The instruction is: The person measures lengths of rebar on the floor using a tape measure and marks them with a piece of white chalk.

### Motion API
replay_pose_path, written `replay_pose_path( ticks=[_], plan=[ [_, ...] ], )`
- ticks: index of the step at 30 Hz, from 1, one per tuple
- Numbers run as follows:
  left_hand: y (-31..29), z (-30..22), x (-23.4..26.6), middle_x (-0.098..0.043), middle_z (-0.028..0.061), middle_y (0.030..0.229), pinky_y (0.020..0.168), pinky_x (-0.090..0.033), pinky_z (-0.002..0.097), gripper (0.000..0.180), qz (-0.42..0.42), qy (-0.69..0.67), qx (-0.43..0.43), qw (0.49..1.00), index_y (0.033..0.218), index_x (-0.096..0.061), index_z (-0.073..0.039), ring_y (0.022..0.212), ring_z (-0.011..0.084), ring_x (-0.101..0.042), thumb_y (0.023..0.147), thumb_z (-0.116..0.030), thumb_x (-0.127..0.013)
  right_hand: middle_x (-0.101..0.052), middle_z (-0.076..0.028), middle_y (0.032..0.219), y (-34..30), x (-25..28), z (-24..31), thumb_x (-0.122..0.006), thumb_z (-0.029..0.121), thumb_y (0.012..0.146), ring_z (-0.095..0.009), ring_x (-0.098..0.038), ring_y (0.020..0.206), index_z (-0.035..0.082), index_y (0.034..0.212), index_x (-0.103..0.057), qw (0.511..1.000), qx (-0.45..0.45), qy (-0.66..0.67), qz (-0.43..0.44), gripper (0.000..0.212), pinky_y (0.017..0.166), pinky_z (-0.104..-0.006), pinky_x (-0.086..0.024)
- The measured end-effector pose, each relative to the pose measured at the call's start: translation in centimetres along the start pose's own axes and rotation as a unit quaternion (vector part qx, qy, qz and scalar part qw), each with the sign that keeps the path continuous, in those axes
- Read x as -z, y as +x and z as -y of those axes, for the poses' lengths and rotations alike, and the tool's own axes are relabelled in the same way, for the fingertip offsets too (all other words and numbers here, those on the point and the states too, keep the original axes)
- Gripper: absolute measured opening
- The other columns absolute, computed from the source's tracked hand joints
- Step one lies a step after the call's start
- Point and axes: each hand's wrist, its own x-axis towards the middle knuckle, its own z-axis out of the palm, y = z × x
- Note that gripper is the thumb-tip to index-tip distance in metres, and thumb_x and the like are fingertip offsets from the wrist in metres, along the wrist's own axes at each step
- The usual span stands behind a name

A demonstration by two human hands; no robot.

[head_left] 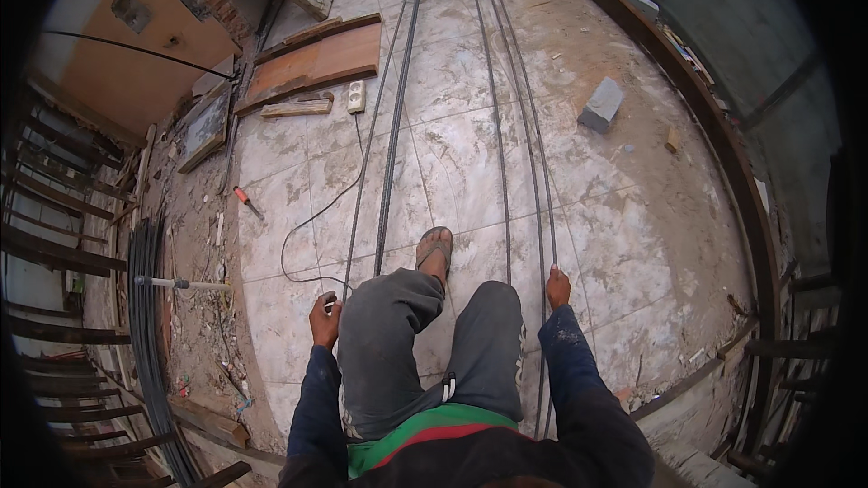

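Long dark steel reinforcing bars (pixel 395 126) run lengthwise over the tiled floor, in a left group and a right group on either side of my legs. My right hand (pixel 559 288) is closed around the near part of the outermost right bar (pixel 541 154). Other bars (pixel 495 117) of that group lie just left of it. My left hand (pixel 325 319) is beside the outer left bar (pixel 354 235), its fingers curled in. Something small and dark shows at those fingertips, too small to name.
A white power strip (pixel 356 98) trails a black cable (pixel 289 237) toward my left hand. An orange-handled tool (pixel 247 201) lies on the left. Wooden boards (pixel 316 61) are at the far left, a grey block (pixel 600 106) at the right. Bundled dark rods (pixel 147 298) line the left edge.
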Motion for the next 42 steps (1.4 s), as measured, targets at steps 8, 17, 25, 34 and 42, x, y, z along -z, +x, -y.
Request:
replay_pose_path(
  ticks=[8,17,25,34,42],
  plan=[
    [-0.1,8.0,-9.3,-0.069,0.0176,0.09,0.073,-0.051,0.0425,0.029,0.023,0.094,0.045,0.994,0.106,-0.065,0.0,0.082,0.0342,-0.066,0.093,-0.026,-0.06,-0.064,-0.029,0.091,-1.5,0.9,1.4,-0.032,0.043,0.101,-0.048,-0.06,0.091,-0.004,0.087,-0.063,0.999,0.037,0.032,-0.005,0.058,0.081,-0.0533,-0.044],
    [-0.5,8.2,-10.9,-0.069,0.0187,0.089,0.073,-0.051,0.0438,0.03,0.059,0.124,0.089,0.987,0.104,-0.065,0.0,0.082,0.036,-0.066,0.093,-0.028,-0.058,-0.064,-0.03,0.093,-2.3,0.2,2.9,-0.033,0.043,0.101,-0.049,-0.059,0.093,-0.004,0.089,-0.063,0.999,0.0,0.047,0.012,0.057,0.082,-0.0536,-0.043],
    [-0.2,8.5,-11.4,-0.068,0.0196,0.089,0.073,-0.05,0.045,0.031,0.071,0.129,0.101,0.984,0.102,-0.065,0.0,0.082,0.0376,-0.065,0.094,-0.029,-0.057,-0.064,-0.03,0.094,-2.0,0.4,2.5,-0.033,0.043,0.101,-0.048,-0.059,0.094,-0.004,0.089,-0.064,0.999,-0.002,0.033,0.006,0.058,0.082,-0.0532,-0.044],
    [-0.2,9.0,-12.2,-0.068,0.0207,0.088,0.074,-0.05,0.0463,0.033,0.084,0.133,0.109,0.981,0.099,-0.064,0.0,0.083,0.0394,-0.065,0.094,-0.031,-0.056,-0.065,-0.029,0.091,-1.6,0.4,2.0,-0.033,0.043,0.101,-0.049,-0.06,0.091,-0.003,0.088,-0.065,0.999,0.008,0.053,0.007,0.058,0.081,-0.0532,-0.044],
    [0.6,8.9,-12.7,-0.068,0.0216,0.087,0.074,-0.049,0.0475,0.035,0.088,0.136,0.105,0.981,0.098,-0.064,0.0,0.083,0.0409,-0.064,0.095,-0.033,-0.055,-0.061,-0.027,0.076,-2.3,2.5,3.5,-0.037,0.044,0.101,-0.044,-0.059,0.077,-0.005,0.078,-0.059,0.997,0.038,0.068,-0.03,0.058,0.073,-0.0472,-0.043]
  ],
)
